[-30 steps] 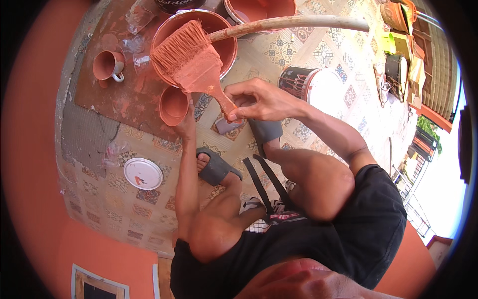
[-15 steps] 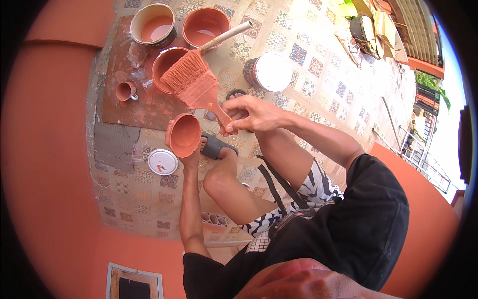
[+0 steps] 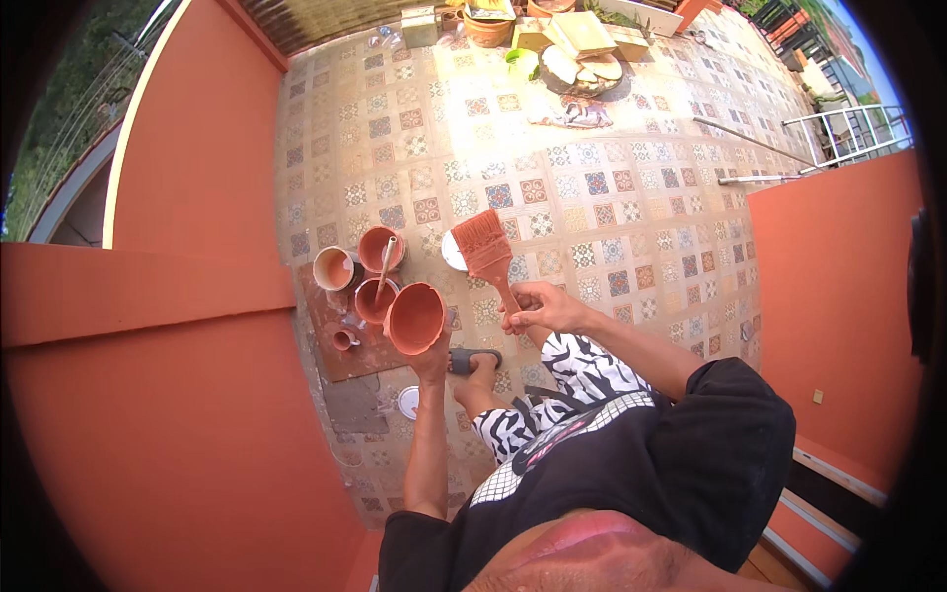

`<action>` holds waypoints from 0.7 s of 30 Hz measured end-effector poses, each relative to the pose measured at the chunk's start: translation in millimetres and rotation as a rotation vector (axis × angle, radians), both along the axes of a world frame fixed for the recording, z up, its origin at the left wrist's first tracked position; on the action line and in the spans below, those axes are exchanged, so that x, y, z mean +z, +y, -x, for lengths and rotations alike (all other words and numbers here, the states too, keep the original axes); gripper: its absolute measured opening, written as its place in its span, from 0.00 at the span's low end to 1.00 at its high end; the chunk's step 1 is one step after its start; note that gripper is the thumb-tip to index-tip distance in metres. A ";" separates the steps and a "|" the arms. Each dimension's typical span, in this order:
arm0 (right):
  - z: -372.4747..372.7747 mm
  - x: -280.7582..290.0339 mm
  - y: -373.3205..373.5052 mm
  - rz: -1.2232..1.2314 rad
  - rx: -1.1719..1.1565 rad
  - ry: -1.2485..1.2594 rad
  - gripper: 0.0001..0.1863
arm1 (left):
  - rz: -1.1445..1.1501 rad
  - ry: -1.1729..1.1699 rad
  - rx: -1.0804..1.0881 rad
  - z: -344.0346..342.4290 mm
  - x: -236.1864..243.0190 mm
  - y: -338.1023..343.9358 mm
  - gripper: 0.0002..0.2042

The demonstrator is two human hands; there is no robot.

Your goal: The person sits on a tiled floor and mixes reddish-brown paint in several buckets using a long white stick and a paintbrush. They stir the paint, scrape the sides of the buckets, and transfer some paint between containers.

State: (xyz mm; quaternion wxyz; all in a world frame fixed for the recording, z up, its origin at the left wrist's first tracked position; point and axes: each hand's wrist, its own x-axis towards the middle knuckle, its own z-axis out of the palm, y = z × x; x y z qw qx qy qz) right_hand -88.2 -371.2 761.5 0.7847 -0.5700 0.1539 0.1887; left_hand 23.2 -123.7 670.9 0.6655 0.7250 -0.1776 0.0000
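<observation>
My left hand (image 3: 432,363) is closed round a small bowl (image 3: 415,321) coated with terracotta paint; its mouth is turned toward me. A wide flat paintbrush (image 3: 484,249) is in my right hand (image 3: 548,307), pinched by its handle, bristles pointing up and away from me and covered in the same paint. The brush is apart from the bowl, to its right. Behind the bowl are a paint-smeared bucket (image 3: 367,307) with a pale wooden stick (image 3: 386,266) leaning in it, a second terracotta bucket (image 3: 379,240) and a cream-rimmed bucket (image 3: 332,266) with paint inside.
A stained board (image 3: 345,368) under the buckets also bears a paint-coated mug (image 3: 342,339). A white lid (image 3: 407,402) lies near my left forearm. Behind the brush shows a white-topped bucket (image 3: 453,253). Terracotta walls (image 3: 148,414) flank the patterned tile floor (image 3: 631,217); a white ladder (image 3: 853,133) is far right.
The view has lifted and turned, so the buckets look smaller and farther off. The brush no longer overlaps the buckets and its bristles point more upward. Both hands keep their holds.
</observation>
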 end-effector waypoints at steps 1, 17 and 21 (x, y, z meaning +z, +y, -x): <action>15.3 15.8 -12.5 0.000 -0.056 -0.015 0.18 | 0.023 0.020 -0.038 6.4 26.5 -18.9 0.41; 296.5 165.4 -308.6 0.280 -0.794 -0.135 0.14 | 0.087 0.177 -0.471 182.3 225.5 -382.4 0.40; 327.6 176.7 -342.9 0.332 -1.034 -0.165 0.14 | -0.026 0.207 -0.621 190.3 247.1 -435.8 0.39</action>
